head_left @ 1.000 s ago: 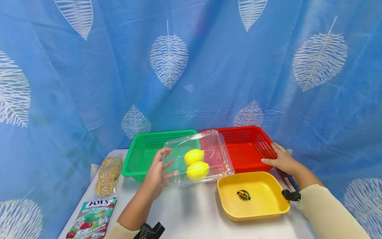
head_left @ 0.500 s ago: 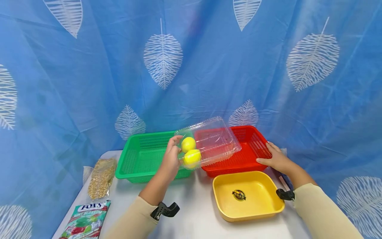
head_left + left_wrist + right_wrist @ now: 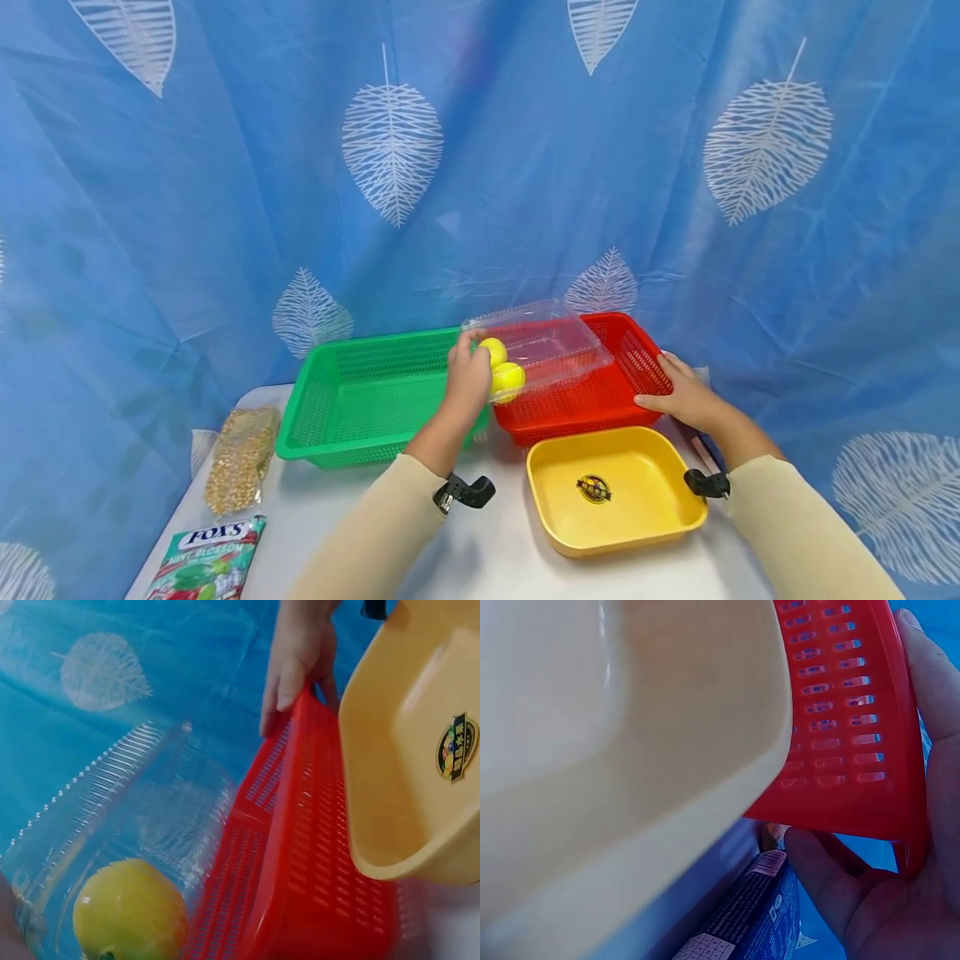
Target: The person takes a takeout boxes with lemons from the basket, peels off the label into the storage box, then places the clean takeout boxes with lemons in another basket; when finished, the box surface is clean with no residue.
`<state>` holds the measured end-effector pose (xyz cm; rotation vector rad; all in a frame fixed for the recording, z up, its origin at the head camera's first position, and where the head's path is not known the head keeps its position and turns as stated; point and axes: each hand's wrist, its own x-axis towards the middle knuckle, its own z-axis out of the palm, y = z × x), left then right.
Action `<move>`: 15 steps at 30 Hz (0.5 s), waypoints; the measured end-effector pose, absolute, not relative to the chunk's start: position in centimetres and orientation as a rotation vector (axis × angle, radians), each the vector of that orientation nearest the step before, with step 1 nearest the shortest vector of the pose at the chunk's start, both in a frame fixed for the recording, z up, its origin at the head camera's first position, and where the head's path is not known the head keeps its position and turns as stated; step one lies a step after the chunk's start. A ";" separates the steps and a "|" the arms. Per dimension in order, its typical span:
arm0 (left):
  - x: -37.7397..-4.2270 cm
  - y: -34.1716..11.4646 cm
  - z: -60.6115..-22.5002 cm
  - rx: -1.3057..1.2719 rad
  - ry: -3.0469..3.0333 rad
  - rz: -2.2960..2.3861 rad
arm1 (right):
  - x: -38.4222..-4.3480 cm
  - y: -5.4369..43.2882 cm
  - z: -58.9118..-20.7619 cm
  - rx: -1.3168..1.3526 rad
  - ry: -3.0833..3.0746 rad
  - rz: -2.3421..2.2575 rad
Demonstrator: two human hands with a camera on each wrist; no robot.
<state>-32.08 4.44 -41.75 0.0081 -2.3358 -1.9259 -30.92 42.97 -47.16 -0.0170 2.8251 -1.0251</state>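
Left hand (image 3: 467,379) gripped the clamshell (image 3: 542,343) of lemons (image 3: 507,379), moved from counter to over red basket (image 3: 592,398); right hand (image 3: 684,397) gripped its rim.

Red basket (image 3: 600,392) floor bare; clear box (image 3: 551,346) overhead.
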 end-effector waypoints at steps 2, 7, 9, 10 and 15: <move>-32.5 5.1 -41.8 -0.005 -2.363 -1.895 | -31.0 42.9 -47.2 -0.014 2.818 -1.026; -33.4 6.4 -42.0 -0.056 -2.424 -1.830 | -31.1 42.7 -47.2 -0.021 2.834 -1.029; -33.7 6.9 -42.2 -0.059 -2.444 -1.806 | -31.2 42.7 -47.1 -0.036 2.844 -1.026; -33.8 7.1 -42.3 -0.057 -2.456 -1.789 | -31.2 42.7 -47.1 -0.041 2.850 -1.022; -33.9 8.6 -43.2 -0.064 -2.480 -1.726 | -30.8 42.9 -46.9 -0.047 2.848 -1.031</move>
